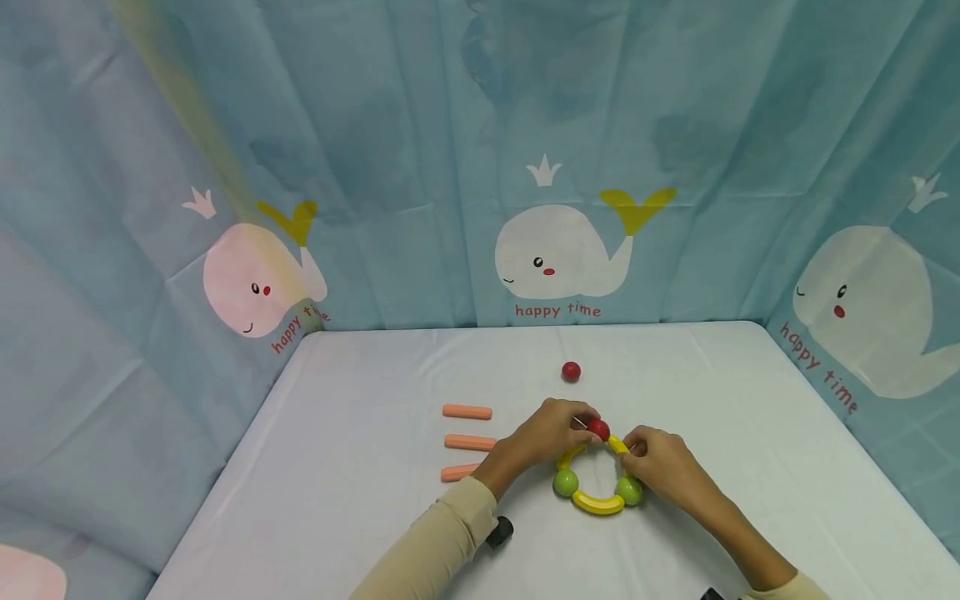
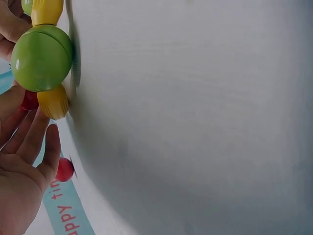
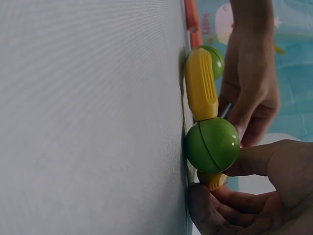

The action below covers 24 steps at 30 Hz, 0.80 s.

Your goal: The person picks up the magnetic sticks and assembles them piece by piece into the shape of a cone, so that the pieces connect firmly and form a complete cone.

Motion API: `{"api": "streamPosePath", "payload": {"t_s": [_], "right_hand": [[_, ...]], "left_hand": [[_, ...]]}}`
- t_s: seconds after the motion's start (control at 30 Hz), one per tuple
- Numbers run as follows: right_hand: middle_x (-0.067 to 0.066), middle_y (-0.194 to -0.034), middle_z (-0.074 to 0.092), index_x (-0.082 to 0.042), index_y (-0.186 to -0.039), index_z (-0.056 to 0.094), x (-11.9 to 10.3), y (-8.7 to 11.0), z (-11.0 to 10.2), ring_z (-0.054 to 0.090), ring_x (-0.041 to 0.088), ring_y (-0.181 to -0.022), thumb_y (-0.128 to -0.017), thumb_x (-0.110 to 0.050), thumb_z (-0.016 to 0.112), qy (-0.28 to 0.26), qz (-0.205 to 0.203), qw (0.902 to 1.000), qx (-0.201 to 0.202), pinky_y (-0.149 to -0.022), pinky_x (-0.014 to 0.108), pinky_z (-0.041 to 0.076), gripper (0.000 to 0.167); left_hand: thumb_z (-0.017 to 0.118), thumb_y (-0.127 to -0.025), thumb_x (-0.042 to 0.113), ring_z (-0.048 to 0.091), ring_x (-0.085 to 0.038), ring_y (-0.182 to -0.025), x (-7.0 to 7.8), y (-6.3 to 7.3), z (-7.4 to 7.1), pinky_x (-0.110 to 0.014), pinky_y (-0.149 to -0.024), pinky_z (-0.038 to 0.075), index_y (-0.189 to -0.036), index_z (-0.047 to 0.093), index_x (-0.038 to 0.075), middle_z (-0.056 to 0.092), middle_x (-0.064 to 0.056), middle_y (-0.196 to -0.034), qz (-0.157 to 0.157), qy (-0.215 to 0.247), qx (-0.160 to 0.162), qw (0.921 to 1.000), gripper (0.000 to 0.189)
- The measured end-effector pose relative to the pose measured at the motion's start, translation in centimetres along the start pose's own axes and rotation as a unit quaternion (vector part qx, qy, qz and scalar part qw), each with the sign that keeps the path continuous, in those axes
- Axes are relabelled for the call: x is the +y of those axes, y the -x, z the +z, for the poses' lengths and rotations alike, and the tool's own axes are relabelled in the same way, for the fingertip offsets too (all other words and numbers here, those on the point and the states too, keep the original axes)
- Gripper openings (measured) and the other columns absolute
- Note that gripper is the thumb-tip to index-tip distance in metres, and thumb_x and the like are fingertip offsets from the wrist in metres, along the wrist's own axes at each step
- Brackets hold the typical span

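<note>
A ring of curved yellow rods and green balls lies on the white table. At its far side my left hand pinches a red ball between thumb and fingers. My right hand pinches the right-hand yellow rod, whose far end meets the red ball. In the right wrist view, the thumb and fingers of the right hand close around a yellow piece beside a green ball. The left wrist view shows the red ball partly hidden by fingers.
A loose red ball sits beyond the hands. Several orange sticks lie to the left, the nearest partly covered by the left arm. A blue curtain with whales encloses the white table.
</note>
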State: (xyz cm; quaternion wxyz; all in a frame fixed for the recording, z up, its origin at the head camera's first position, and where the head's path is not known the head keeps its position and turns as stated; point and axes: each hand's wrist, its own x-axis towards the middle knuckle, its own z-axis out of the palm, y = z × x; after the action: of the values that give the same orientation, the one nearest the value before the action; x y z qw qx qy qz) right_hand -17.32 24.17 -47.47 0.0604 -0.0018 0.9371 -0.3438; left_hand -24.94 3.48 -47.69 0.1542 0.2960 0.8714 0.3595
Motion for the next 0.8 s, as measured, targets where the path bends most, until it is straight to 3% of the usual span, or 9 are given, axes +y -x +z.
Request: {"api": "streamPosePath", "payload": {"t_s": [0.2, 0.43, 0.63, 0.8], "right_hand": [[0.003, -0.084, 0.069, 0.003, -0.108, 0.071, -0.08, 0.06, -0.02, 0.060, 0.015, -0.073, -0.091, -0.011, 0.075, -0.005, -0.005, 1.0000, 0.001, -0.062, 0.029, 0.052, 0.023], [0.003, -0.088, 0.068, 0.000, -0.119, 0.071, -0.20, -0.12, -0.12, 0.060, 0.016, -0.078, -0.094, -0.017, 0.076, 0.011, -0.033, 0.9993, 0.010, -0.067, 0.033, 0.051, 0.031], [0.001, -0.088, 0.068, 0.000, -0.111, 0.076, -0.31, -0.46, 0.01, 0.059, 0.015, -0.078, -0.094, -0.012, 0.076, 0.018, -0.051, 0.9985, 0.015, -0.066, 0.029, 0.051, 0.021], [0.001, -0.086, 0.067, 0.002, -0.106, 0.076, -0.18, -0.69, 0.13, 0.058, 0.015, -0.077, -0.094, -0.009, 0.077, 0.019, -0.061, 0.9978, 0.017, -0.066, 0.027, 0.051, 0.016]], "left_hand": [[0.079, -0.097, 0.027, 0.067, 0.000, -0.101, 0.03, 0.15, -0.17, -0.017, -0.091, 0.054, -0.131, 0.072, 0.014, 0.075, 0.006, -0.115, 0.001, 0.004, 0.003, 1.0000, 0.037], [0.079, -0.097, 0.027, 0.066, 0.001, -0.101, -0.10, 0.12, -0.07, -0.019, -0.095, 0.053, -0.129, 0.074, 0.015, 0.076, 0.008, -0.112, 0.009, -0.002, 0.007, 0.9999, 0.035], [0.079, -0.098, 0.027, 0.066, 0.002, -0.105, -0.16, 0.26, 0.22, -0.019, -0.098, 0.053, -0.133, 0.072, 0.018, 0.076, 0.010, -0.116, 0.006, -0.005, 0.000, 1.0000, 0.037], [0.079, -0.098, 0.028, 0.067, -0.001, -0.106, -0.27, 0.53, 0.39, -0.019, -0.094, 0.054, -0.135, 0.072, 0.017, 0.075, 0.007, -0.121, -0.006, -0.020, 0.004, 0.9998, 0.039]]}}
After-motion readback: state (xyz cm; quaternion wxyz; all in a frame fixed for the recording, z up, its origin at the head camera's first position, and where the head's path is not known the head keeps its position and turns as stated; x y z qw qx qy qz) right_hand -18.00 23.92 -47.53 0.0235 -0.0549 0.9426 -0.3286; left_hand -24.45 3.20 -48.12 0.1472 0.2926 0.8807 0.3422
